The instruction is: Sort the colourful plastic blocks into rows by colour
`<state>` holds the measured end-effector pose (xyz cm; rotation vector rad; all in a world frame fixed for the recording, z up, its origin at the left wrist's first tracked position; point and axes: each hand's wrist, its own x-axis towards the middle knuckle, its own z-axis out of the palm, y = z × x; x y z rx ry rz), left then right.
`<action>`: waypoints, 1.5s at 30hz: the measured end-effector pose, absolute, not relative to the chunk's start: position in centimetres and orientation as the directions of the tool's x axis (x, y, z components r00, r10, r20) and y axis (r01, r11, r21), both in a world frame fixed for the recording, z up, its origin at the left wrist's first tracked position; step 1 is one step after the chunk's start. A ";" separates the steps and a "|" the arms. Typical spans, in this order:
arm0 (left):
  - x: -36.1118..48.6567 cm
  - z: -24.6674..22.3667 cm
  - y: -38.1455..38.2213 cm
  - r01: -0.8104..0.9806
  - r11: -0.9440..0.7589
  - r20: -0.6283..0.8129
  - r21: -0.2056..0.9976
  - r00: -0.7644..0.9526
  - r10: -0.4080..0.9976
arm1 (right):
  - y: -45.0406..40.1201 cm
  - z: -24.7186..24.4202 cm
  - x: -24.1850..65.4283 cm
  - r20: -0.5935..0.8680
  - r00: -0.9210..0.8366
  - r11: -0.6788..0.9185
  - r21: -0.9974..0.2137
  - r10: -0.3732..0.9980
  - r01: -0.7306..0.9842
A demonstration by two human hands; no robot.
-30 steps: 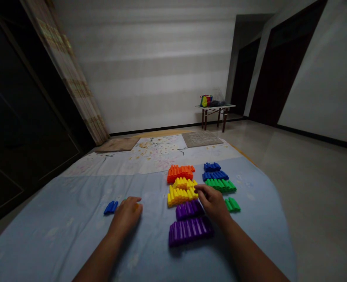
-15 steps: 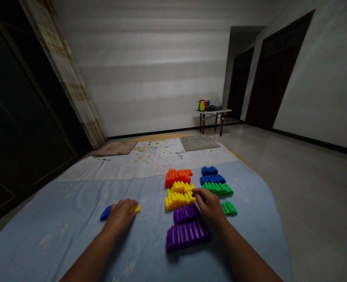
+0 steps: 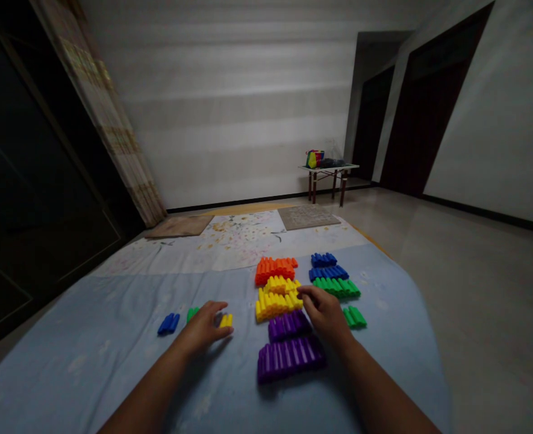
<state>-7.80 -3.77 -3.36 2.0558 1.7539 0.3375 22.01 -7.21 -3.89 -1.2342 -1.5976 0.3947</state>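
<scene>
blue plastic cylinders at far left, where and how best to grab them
Probably pinch the outer long sides of the blue plastic cylinders from above: they lie flat side by side, so squeezing should press them together. Coming in from the left looks easier, as green plastic cylinders lie to their right.

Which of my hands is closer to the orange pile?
Right. Your right hand is on the near side of the orange pile, slightly right; your left hand is farther off, to the pile's left and nearer you.

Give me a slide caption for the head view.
Left hand by a few yellow pieces, right hand beside a larger yellow pile, above blue cloth.
</scene>
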 end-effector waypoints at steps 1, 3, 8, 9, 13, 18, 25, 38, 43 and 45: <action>-8.2 -3.5 -3.6 0.862 -0.135 -0.091 0.489 0.205 0.975 | -7.2 -3.9 22.0 0.520 0.060 0.420 -0.747 0.852 0.515; -8.8 -3.9 -3.2 0.839 -0.145 -0.111 0.524 0.236 0.965 | -7.2 -3.8 22.0 0.525 0.057 0.424 -0.743 0.849 0.518; -7.8 -3.7 -2.9 0.844 -0.151 -0.085 0.515 0.225 0.971 | -7.1 -3.7 22.1 0.523 0.072 0.417 -0.749 0.849 0.514; -7.0 -3.3 -3.0 0.843 -0.165 -0.059 0.511 0.226 0.972 | -7.1 -3.7 22.1 0.520 0.081 0.412 -0.753 0.850 0.512; -2.5 -0.9 -3.5 0.834 -0.261 0.100 0.487 0.243 0.965 | -7.0 -3.7 22.2 0.514 0.102 0.401 -0.766 0.852 0.503; 3.4 0.7 -4.0 0.847 -0.352 0.198 0.399 0.295 0.935 | -6.8 -3.9 22.3 0.532 0.090 0.426 -0.758 0.842 0.494; 6.2 -0.7 -3.3 0.868 -0.414 0.169 0.273 0.380 0.909 | -6.7 -3.7 22.3 0.552 0.117 0.434 -0.755 0.826 0.492; 5.2 -1.4 -3.0 0.861 -0.406 0.187 0.306 0.363 0.913 | -7.1 -3.4 22.3 0.533 0.092 0.414 -0.744 0.841 0.525; 1.8 -1.0 -4.0 0.867 -0.342 0.305 0.362 0.237 0.923 | -7.1 -4.0 22.3 0.514 0.083 0.407 -0.757 0.854 0.511; -0.2 -1.0 -4.2 0.896 -0.257 0.324 0.363 0.137 0.936 | -7.1 -4.2 22.4 0.507 0.078 0.404 -0.761 0.858 0.507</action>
